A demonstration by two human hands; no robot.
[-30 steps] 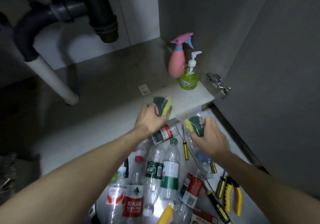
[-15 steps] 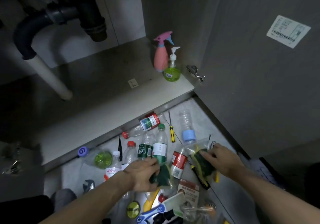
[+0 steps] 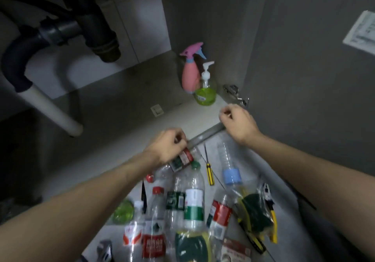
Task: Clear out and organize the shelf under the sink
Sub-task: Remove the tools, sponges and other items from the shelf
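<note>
My left hand (image 3: 166, 148) hovers at the shelf's (image 3: 125, 140) front edge. Its fingers curl over the upper end of a red-labelled bottle (image 3: 182, 159) lying on the floor; whether they grip it is unclear. My right hand (image 3: 237, 121) is over the shelf's right front corner, fingers curled, holding nothing. A pink spray bottle (image 3: 189, 77) and a green soap pump bottle (image 3: 205, 93) stand at the shelf's right back. One green-yellow sponge (image 3: 190, 245) lies among the floor bottles. Another sponge in a clear bag (image 3: 255, 211) lies to its right.
Several plastic bottles (image 3: 193, 198), a yellow-handled screwdriver (image 3: 209, 170), yellow pliers (image 3: 273, 221) and a green lid (image 3: 123, 211) crowd the floor before the cabinet. The dark drain pipe (image 3: 97, 32) and white pipe (image 3: 52, 111) hang at left. The open door (image 3: 304, 79) and its hinge (image 3: 233, 91) are at right.
Both hands have let go of the sponges, which now lie on the floor, and have risen back toward the shelf's edge. The view has tilted up toward the cabinet.
</note>
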